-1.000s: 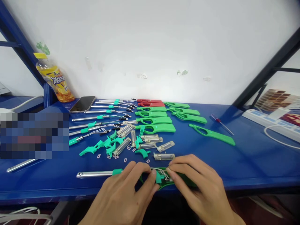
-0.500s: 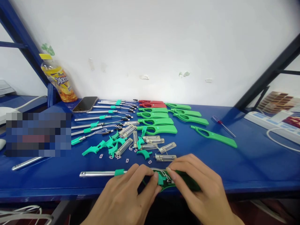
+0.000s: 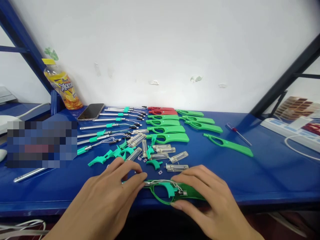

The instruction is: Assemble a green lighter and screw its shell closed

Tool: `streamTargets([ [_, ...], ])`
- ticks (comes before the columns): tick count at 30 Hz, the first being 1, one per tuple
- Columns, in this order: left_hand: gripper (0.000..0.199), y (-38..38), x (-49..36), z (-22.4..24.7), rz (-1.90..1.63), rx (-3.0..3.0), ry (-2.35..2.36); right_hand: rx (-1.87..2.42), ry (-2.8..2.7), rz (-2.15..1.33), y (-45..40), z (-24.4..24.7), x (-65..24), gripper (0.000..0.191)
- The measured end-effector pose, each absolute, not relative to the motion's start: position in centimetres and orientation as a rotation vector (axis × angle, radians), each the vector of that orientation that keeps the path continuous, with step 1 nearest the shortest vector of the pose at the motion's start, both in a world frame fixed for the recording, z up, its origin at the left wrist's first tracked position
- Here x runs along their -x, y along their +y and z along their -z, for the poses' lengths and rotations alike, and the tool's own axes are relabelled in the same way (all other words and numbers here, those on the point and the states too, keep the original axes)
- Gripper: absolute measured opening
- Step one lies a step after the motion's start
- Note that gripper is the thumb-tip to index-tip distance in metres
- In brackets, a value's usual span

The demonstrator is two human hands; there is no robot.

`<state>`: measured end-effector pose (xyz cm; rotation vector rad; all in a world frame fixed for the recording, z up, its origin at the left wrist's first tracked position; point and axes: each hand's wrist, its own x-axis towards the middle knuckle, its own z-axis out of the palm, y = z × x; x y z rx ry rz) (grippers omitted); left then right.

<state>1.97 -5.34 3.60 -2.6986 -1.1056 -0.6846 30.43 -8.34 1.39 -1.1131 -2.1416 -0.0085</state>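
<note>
In front of me lies an open green lighter handle half (image 3: 157,199) with white wires, a teal trigger (image 3: 171,189) and a small igniter end inside it. My right hand (image 3: 210,196) grips this half, thumb on the lower edge and fingers over the upper one. At its left end, my left hand (image 3: 110,193) has thumb and forefinger pinched on the metal lighter tube (image 3: 147,183); most of the tube is hidden behind that hand. Just beyond are clear fuel tanks (image 3: 177,168), loose teal triggers (image 3: 101,160) and tiny metal clips (image 3: 160,172).
Metal tubes with wires (image 3: 100,127) lie in rows at the back left. Green handle halves (image 3: 170,138) and red ones (image 3: 162,112) are farther back. A screwdriver (image 3: 240,135), power strip (image 3: 290,133), phone (image 3: 91,111) and drink bottle (image 3: 63,85) stand or lie around.
My left hand has moved left from the trigger to the metal tube, uncovering the trigger in the handle. My right thumb has shifted down to the handle's lower edge.
</note>
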Motion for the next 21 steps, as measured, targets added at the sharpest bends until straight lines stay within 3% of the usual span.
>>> streamTargets([
  [10, 0.048, -5.4, -3.0, -4.1, 0.687, 2.771, -1.061, 1.075, -2.157, -0.025, -8.1, -1.7, -30.7, 0.022],
  [16, 0.053, -5.5, -2.8, -4.0, 0.668, 2.741, -1.055, 1.119, -2.214, 0.053, -8.2, -1.3, -30.7, 0.038],
  [21, 0.033, -5.7, -3.3, -3.6, 0.702, 2.681, -1.087, 1.124, -2.239, 0.082, -8.2, -1.0, -30.6, 0.041],
])
